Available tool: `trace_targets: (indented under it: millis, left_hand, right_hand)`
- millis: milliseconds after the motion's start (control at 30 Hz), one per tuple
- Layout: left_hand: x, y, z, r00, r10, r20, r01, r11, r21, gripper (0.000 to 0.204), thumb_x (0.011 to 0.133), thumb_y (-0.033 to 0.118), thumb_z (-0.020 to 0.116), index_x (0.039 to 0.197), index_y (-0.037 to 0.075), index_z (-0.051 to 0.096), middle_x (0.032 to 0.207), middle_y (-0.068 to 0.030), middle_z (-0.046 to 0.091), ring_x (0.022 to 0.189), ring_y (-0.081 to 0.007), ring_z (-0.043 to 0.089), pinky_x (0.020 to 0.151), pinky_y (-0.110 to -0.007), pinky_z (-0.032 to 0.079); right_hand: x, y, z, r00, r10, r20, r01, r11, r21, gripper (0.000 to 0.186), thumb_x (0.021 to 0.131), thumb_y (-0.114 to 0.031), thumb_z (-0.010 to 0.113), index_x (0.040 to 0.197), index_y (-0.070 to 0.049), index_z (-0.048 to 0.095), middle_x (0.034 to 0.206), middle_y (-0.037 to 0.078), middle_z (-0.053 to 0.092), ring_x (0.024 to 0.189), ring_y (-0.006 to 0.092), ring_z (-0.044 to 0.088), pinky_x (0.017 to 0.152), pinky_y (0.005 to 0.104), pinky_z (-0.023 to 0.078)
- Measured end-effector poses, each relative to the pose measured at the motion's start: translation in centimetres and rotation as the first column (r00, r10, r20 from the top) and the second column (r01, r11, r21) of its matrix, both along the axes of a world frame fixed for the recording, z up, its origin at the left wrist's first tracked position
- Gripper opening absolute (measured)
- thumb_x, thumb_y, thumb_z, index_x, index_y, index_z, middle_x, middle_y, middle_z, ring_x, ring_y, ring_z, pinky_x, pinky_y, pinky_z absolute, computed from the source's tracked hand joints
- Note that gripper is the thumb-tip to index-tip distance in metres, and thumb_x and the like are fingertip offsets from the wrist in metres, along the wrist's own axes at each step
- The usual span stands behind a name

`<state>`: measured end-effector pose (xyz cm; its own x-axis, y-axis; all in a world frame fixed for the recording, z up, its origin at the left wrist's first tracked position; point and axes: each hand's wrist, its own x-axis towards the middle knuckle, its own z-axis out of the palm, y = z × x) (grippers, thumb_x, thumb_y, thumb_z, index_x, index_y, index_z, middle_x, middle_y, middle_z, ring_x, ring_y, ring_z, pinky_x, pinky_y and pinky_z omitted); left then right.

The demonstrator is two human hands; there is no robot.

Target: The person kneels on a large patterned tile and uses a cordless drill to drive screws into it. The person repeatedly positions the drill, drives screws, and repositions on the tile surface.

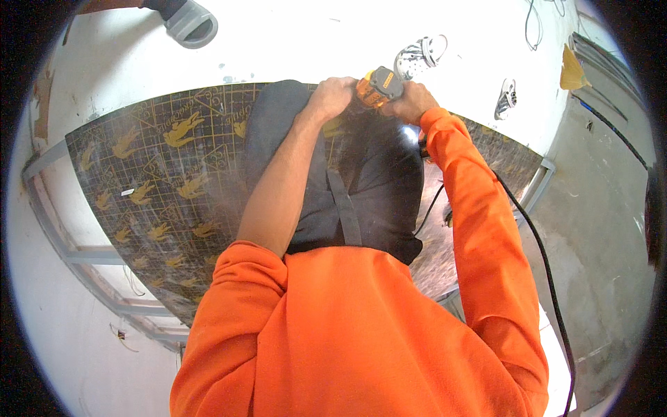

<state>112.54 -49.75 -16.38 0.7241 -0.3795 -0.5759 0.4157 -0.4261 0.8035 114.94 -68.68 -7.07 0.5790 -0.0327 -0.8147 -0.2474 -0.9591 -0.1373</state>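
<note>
My right hand [417,103] is wrapped round the grip of a yellow-and-black power drill [379,87], whose rear end faces up. A bright light glows just below that hand, beside my leg. Close to the drill's left side, my left hand [332,99] is closed with its fingers bent; what they hold, if anything, is hidden. Both hands are near the far edge of a dark panel [167,181] with a yellow grid and animal prints. My legs in dark trousers [375,187] rest on it and cover its middle. The drill's working tip is out of sight.
A grey metal frame [97,257] shows beneath the panel at the left. A black cable [545,271] runs down the right side. Patterned clogs [421,55] lie on the white surface beyond, where another person's sandalled foot [192,25] shows. A yellow scraper-like blade [573,71] is at the right.
</note>
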Motion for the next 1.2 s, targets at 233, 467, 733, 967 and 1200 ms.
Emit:
trace_targets:
  millis: [233, 467, 733, 967, 1200]
  left_hand:
    - [-0.4, 0.7, 0.2, 0.996, -0.021, -0.089, 0.016, 0.998, -0.065, 0.031, 0.089, 0.020, 0.055, 0.112, 0.008, 0.072, 0.108, -0.0149, 0.072, 0.105, -0.0269, 0.067, 0.094, -0.037, 0.049]
    - [-0.4, 0.4, -1.6, 0.901, 0.380, -0.208, -0.415, 0.895, -0.165, 0.037, 0.091, 0.015, 0.053, 0.123, 0.000, 0.062, 0.104, -0.0086, 0.073, 0.066, -0.0110, 0.053, 0.062, -0.026, 0.045]
    - [-0.4, 0.8, -1.1, 0.840, 0.439, -0.317, -0.522, 0.813, -0.258, 0.036, 0.090, 0.012, 0.052, 0.123, 0.000, 0.061, 0.103, -0.0079, 0.073, 0.058, -0.0083, 0.045, 0.054, -0.023, 0.040]
    - [-0.6, 0.3, -2.0, 0.895, 0.373, -0.246, -0.417, 0.895, -0.160, 0.035, 0.090, 0.014, 0.052, 0.120, 0.001, 0.064, 0.104, -0.0110, 0.072, 0.072, -0.0180, 0.061, 0.065, -0.033, 0.048]
    - [-1.9, -3.0, -3.1, 0.882, 0.399, -0.252, -0.333, 0.905, 0.266, 0.035, 0.085, 0.016, 0.052, 0.104, -0.009, 0.067, 0.111, -0.0297, 0.066, 0.108, -0.0451, 0.062, 0.095, -0.047, 0.048]
  right_hand:
    - [-0.8, 2.0, 1.2, 0.924, 0.374, -0.078, -0.381, 0.919, -0.101, 0.057, 0.071, -0.032, 0.073, 0.126, -0.018, 0.062, 0.105, 0.016, 0.071, 0.098, 0.0329, 0.069, 0.086, 0.0453, 0.056]
    - [-1.4, 2.7, 2.2, 0.933, 0.358, -0.044, -0.361, 0.926, -0.114, 0.054, 0.072, -0.023, 0.071, 0.126, -0.020, 0.062, 0.104, 0.019, 0.070, 0.096, 0.0375, 0.068, 0.084, 0.0462, 0.055]
    - [-1.4, 1.8, 0.7, 0.957, 0.282, -0.062, -0.288, 0.948, -0.132, 0.047, 0.067, -0.023, 0.075, 0.112, -0.010, 0.067, 0.102, 0.020, 0.071, 0.095, 0.0378, 0.068, 0.085, 0.0445, 0.054]
    - [-0.8, 1.6, 1.6, 0.946, 0.304, -0.115, -0.317, 0.941, -0.117, 0.047, 0.073, -0.034, 0.073, 0.114, -0.013, 0.068, 0.102, 0.020, 0.071, 0.097, 0.0382, 0.068, 0.086, 0.0465, 0.054]
    - [-3.2, -0.5, 1.1, 0.902, 0.431, 0.022, -0.430, 0.903, -0.018, 0.063, 0.066, -0.021, 0.076, 0.127, -0.017, 0.057, 0.103, 0.014, 0.071, 0.093, 0.0356, 0.068, 0.080, 0.0451, 0.055]
